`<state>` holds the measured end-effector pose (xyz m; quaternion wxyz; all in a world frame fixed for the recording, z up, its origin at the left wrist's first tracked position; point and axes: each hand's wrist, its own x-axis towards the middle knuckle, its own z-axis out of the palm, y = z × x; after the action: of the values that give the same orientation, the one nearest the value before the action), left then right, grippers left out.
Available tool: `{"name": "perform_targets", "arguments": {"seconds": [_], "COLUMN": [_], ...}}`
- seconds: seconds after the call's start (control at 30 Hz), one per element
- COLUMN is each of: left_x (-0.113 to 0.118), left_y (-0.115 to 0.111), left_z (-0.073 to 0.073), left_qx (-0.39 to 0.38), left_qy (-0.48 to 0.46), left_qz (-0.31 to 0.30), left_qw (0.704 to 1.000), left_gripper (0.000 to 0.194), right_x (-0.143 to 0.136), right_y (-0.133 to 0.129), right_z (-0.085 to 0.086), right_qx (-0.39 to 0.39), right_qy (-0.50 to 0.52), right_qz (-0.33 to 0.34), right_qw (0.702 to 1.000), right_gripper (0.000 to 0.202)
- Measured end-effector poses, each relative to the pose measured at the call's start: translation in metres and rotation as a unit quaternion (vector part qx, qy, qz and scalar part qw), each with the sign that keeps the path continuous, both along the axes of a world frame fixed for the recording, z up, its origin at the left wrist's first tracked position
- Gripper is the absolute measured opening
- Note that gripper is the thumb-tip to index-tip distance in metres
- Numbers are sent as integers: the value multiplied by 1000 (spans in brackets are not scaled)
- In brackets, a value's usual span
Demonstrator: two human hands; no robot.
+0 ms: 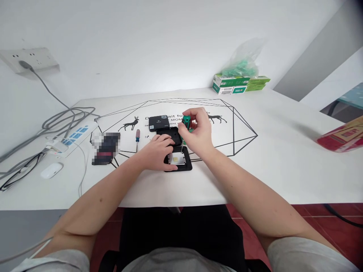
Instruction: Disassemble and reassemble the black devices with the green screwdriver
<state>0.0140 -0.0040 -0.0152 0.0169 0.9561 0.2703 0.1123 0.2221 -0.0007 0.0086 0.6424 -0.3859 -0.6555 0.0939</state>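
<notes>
A screwdriver with a green handle [186, 121] stands nearly upright in my right hand [200, 130], its fingers closed round the handle. Its shaft points down at the upper right part of a silver metal plate [181, 159] with a pale yellowish square, set in an open black device casing [187, 164]. My left hand [157, 152] steadies that casing from the left, thumb along its near edge and fingers curled over its far side. Just beyond lies a black casing half [176, 136], partly hidden by my left fingers. Behind it sits a flat black box [159, 123] with small labels.
A second screwdriver [137, 139] lies left of my left hand. Farther left are a blurred dark object [106, 149], a white power strip [75, 136], a white mouse [51, 170] and coiled cables [68, 117]. Green-and-white boxes [231, 84] stand at the back; a red package [342, 136] is at right.
</notes>
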Motion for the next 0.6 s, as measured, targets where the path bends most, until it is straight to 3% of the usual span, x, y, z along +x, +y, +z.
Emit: {"name": "perform_targets", "arguments": {"seconds": [0.3, 0.6], "left_x": [-1, -2], "left_y": [-2, -1], "left_z": [14, 14], "left_qx": [-27, -75], "left_qy": [49, 61], "left_qz": [37, 48], "left_qw": [998, 994], "left_gripper": [33, 36], "right_x": [-5, -5], "right_y": [-6, -7], "right_z": [-4, -7], "right_qx": [0, 4], "right_qy": [-18, -22], "right_qz": [38, 49], "right_qw": [999, 999], "right_gripper": [25, 25]}}
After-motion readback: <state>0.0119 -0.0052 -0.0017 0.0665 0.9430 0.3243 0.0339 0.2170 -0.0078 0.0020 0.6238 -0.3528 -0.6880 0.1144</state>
